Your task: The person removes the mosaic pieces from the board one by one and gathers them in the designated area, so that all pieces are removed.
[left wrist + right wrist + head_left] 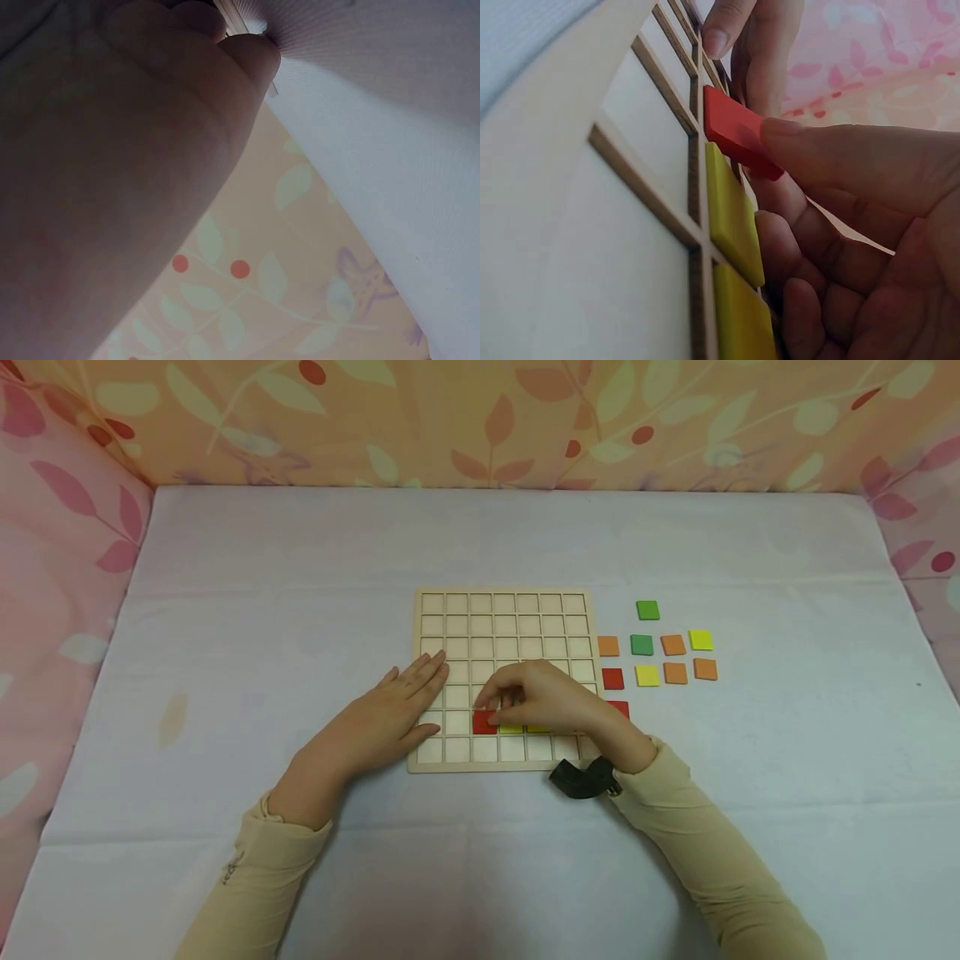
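Note:
In the head view a wooden grid board (502, 767) lies on the white cloth. My right hand (543, 697) pinches a red square tile (735, 127) between thumb and fingers, over a cell in the second row from the near edge. The right wrist view shows this tile tilted, one edge at the cell's divider. Beside it, two yellow tiles (731, 214) sit in neighbouring cells, partly covered by my right hand in the head view. My left hand (390, 714) rests with straight fingers on the board's left side, thumb apart.
Right of the board lie several loose tiles, among them green (648, 610), orange (673, 645), yellow (701, 640) and red (612, 678). A black curved piece (583, 779) sits at my right wrist, over the board's near-right corner. Patterned cloth walls (480, 427) border the table.

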Available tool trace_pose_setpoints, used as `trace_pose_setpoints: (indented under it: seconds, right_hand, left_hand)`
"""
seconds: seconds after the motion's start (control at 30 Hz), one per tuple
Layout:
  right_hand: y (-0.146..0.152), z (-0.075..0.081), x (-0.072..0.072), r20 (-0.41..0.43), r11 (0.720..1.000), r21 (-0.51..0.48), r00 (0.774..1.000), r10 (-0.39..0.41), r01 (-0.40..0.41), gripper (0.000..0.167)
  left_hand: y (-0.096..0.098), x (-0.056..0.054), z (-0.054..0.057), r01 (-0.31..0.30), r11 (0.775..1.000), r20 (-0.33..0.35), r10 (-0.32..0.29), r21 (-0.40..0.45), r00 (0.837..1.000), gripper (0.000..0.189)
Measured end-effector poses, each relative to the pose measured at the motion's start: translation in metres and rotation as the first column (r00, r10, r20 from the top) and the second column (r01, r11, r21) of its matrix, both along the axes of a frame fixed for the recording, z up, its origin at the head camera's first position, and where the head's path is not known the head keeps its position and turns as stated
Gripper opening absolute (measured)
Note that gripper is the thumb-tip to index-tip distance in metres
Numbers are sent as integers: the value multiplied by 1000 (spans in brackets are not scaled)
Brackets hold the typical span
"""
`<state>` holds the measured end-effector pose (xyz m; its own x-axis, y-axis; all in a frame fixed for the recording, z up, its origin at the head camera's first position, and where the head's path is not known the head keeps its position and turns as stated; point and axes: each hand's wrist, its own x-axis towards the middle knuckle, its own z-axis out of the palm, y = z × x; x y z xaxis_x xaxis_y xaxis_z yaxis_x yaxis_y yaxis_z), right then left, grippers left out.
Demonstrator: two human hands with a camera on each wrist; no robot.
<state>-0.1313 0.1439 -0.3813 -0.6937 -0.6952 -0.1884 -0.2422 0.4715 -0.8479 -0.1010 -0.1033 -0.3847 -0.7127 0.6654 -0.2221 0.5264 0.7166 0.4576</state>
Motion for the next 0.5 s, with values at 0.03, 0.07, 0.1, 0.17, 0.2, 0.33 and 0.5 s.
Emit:
trace_pose_setpoints:
  seconds: [0.03, 0.07, 0.1, 0.17, 0.2, 0.33, 0.5]
  right_hand:
    - [0, 0, 0, -1, 1000, -2, 1000, -2, 2, 12]
    - [0, -1, 0, -3, 1000, -4, 1000, -3, 3, 12]
    - [-1, -1, 0, -3, 1000, -7, 1000, -4, 4, 12]
    - [-1, 0, 0, -1, 1000, -11, 1000, -6, 6, 11]
    - [-1, 0, 0, 1, 1000, -13, 1000, -5, 5, 10]
    - [0, 0, 0, 12, 1000, -19, 1000, -14, 15, 8]
    - [2, 1, -1, 26, 998, -32, 999, -47, 48, 7]
  left_hand:
    - [0, 0, 0, 0, 1000, 0, 0, 0, 1000, 72]
    - [0, 0, 0, 0, 1000, 0, 0, -1, 1000, 72]
    - [0, 0, 0, 0, 1000, 0, 0, -2, 1000, 72]
    - [0, 0, 0, 0, 1000, 1, 0, -2, 1000, 72]
    - [0, 0, 0, 0, 1000, 1, 0, -2, 1000, 72]
    - [0, 0, 1, -1, 1000, 0, 1, 2, 1000, 72]
    - [1, 0, 1, -1, 1000, 0, 1, 4, 1000, 72]
